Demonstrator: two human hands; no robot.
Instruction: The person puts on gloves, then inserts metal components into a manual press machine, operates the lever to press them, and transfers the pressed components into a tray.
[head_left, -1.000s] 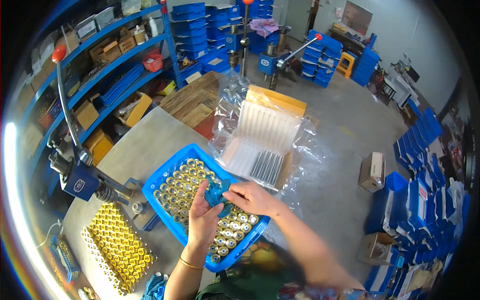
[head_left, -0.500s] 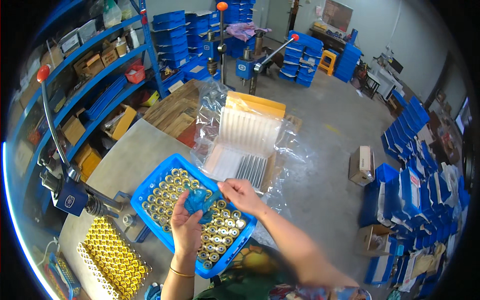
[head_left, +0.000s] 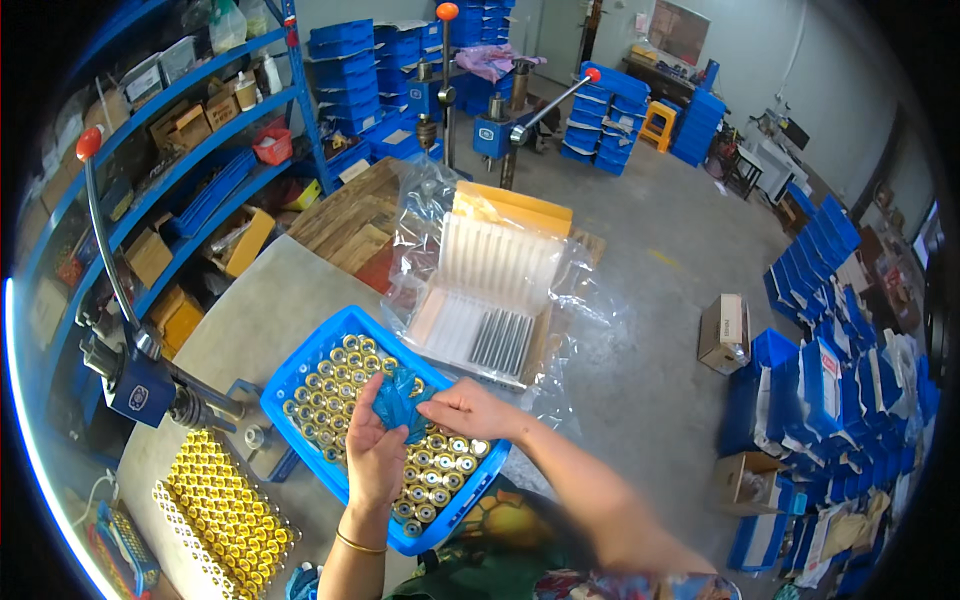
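Observation:
A crumpled piece of thin blue plastic [head_left: 400, 402], whose exact kind I cannot make out, is stretched between my two hands. My left hand [head_left: 376, 450] holds its left side, thumb on the plastic and index finger pointing up. From the right, my right hand [head_left: 468, 408] pinches its edge between thumb and fingers. Both hands are above a blue plastic crate [head_left: 300, 440] filled with rows of round gold-rimmed metal parts [head_left: 335, 385]. The plastic and hands hide the parts in the crate's middle.
An array of gold cup-like parts [head_left: 225, 510] lies at the left beside a blue hand press [head_left: 140, 390] with a red-knobbed lever. Beyond the crate sits an open carton [head_left: 500, 250] with metal rods in clear wrap. Shelving [head_left: 215, 130] stands left; blue bins [head_left: 780, 400] are stacked right.
My right hand has moved slightly down and inward, toward my left hand. The blue plastic between them has bunched up and shifted; both hands still hold it.

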